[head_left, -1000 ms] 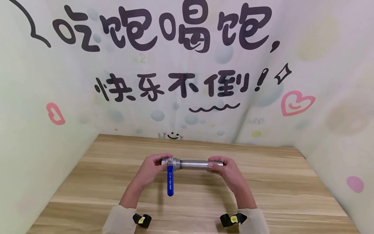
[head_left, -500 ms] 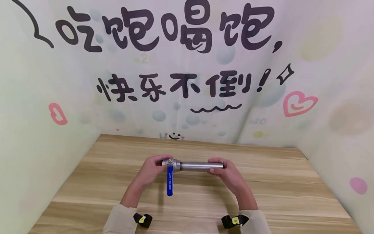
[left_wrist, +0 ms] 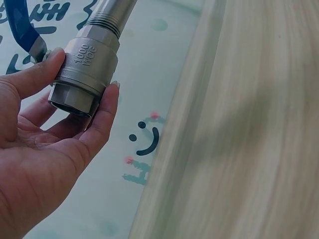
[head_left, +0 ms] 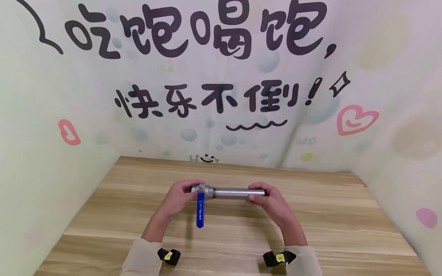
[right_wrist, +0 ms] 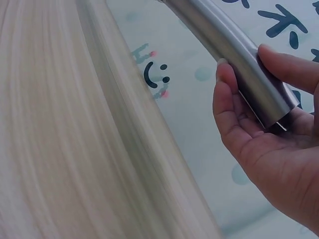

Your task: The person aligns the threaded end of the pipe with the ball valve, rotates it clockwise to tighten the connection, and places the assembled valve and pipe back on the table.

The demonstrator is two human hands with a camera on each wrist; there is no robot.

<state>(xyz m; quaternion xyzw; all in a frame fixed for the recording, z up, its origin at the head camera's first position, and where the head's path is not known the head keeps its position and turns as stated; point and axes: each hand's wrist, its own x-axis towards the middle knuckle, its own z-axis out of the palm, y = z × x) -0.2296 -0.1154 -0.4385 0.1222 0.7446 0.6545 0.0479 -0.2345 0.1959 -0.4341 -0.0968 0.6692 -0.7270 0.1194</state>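
My left hand grips a steel ball valve by its body, thumb and fingers around the hex end. The valve's blue lever handle points toward me. In the left wrist view the valve body shows raised lettering, and threads show where the pipe enters it. A smooth steel pipe runs level from the valve to the right. Its far end is held by my right hand, thumb in front and fingers behind. The right wrist view shows the pipe with its open end near the palm.
Below the hands lies a wood-grain table, where shadows of both arms fall. A pale printed curtain with black writing closes off the back and sides. Black camera straps sit on both sleeves.
The view has shifted slightly. Both hands keep hold of the valve and pipe in nearly the same place; the right thumb sits a little differently on the pipe.
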